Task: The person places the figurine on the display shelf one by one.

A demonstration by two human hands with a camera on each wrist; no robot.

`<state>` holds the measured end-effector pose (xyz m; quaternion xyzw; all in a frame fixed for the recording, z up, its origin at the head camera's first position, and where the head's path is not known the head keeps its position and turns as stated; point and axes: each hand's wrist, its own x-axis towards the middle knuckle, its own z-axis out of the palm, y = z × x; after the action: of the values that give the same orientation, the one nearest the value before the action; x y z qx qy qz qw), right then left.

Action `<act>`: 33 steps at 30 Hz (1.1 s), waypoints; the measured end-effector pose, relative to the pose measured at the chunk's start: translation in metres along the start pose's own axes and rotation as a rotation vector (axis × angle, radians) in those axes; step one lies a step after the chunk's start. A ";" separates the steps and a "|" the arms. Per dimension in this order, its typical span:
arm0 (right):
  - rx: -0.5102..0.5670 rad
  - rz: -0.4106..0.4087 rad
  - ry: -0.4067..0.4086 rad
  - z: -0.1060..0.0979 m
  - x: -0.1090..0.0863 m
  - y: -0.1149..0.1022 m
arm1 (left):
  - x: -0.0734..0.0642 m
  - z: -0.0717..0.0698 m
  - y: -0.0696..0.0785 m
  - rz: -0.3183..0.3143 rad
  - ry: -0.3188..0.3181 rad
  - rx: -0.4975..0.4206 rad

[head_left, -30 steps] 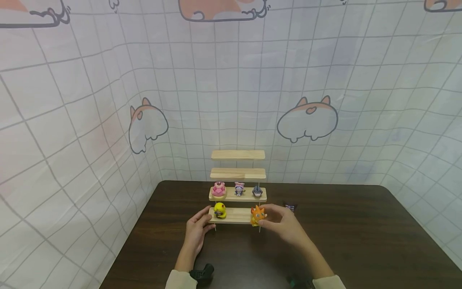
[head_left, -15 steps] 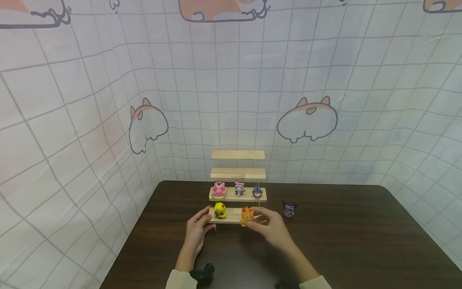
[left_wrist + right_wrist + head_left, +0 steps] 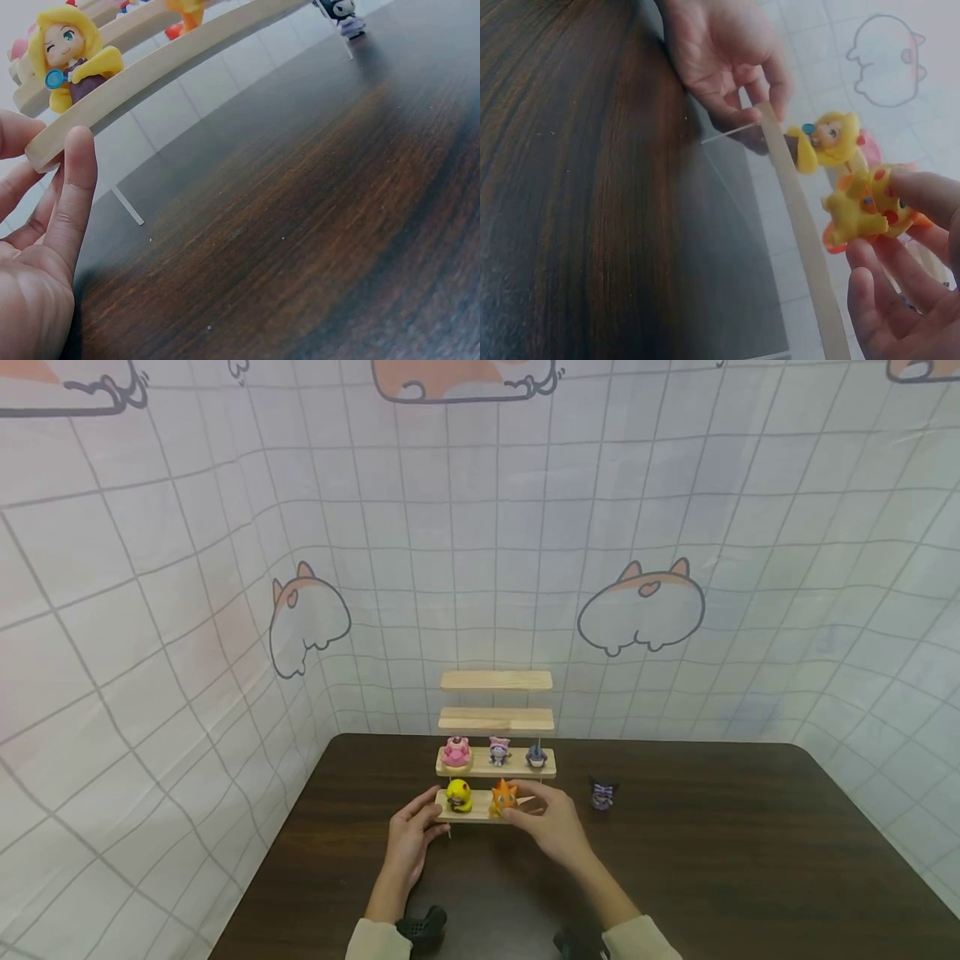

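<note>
My left hand (image 3: 408,839) pinches the left end of the lowest wooden shelf board (image 3: 478,810) between thumb and fingers. On that board, close to this hand, stands a yellow-haired figurine (image 3: 71,60) holding a blue round item. My right hand (image 3: 558,831) holds an orange-and-yellow figurine (image 3: 503,798) at the middle of the same board, to the right of the yellow-haired one. In the right wrist view, the thumb and fingers are around this figurine (image 3: 862,206). Whether its base touches the board cannot be told.
One board higher stand a pink figurine (image 3: 456,755), a small pink-and-purple figurine (image 3: 498,752) and a grey-blue figurine (image 3: 536,757). Two upper boards (image 3: 497,719) rise behind. A purple figurine with black ears (image 3: 602,795) stands on the dark table (image 3: 712,835), right of the rack.
My right hand has moved left with the orange-and-yellow figurine, from the lowest board's right end to its middle. The purple figurine has come into full view. My left hand keeps its place.
</note>
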<state>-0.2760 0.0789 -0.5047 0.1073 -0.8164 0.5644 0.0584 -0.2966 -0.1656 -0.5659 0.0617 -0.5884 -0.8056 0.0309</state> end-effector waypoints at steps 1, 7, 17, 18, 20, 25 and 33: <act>-0.002 0.002 -0.002 0.001 0.001 0.000 | 0.000 0.000 0.000 0.000 0.001 -0.004; -0.015 0.000 -0.001 0.004 0.006 0.003 | -0.001 0.000 0.001 -0.002 -0.007 -0.010; -0.028 -0.027 0.001 0.006 0.008 0.003 | -0.002 0.001 0.004 -0.004 -0.015 -0.016; -0.027 -0.029 0.000 0.006 0.009 0.003 | -0.002 0.001 0.004 -0.003 -0.017 -0.015; -0.030 -0.034 0.001 0.007 0.009 0.004 | -0.002 0.001 0.004 -0.001 -0.017 -0.014; -0.036 -0.054 0.002 0.008 0.009 0.004 | -0.001 0.001 0.002 0.001 -0.010 -0.006; -0.039 -0.050 0.015 0.011 0.010 0.003 | -0.002 0.001 0.002 0.007 -0.008 -0.002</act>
<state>-0.2858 0.0691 -0.5093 0.1222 -0.8239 0.5475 0.0807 -0.2944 -0.1650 -0.5638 0.0564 -0.5880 -0.8063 0.0313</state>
